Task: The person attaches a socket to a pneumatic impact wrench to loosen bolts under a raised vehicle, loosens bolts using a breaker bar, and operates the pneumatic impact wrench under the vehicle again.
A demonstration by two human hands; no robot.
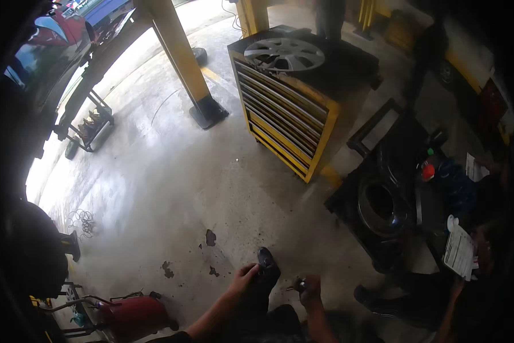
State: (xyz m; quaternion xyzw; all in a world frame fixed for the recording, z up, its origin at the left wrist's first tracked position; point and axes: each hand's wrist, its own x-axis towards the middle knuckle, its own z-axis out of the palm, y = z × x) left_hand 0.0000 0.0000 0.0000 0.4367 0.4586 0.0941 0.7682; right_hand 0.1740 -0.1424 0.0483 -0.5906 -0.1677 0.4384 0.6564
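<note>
My left hand is out in front of me, low in the view, above my dark trouser leg and beside my black shoe. Its fingers are curled together, and whatever they may pinch is too dark to make out. To the right of it, my right hand is closed round a small dark object with a shiny metal end. That object's kind is unclear. The two hands are apart, with my leg and the concrete floor below them.
Ahead stands a yellow tool chest with a wheel cover on top. Right of it is a black cart with a round pan. A person at far right holds papers. A red tank and yellow lift post stand left.
</note>
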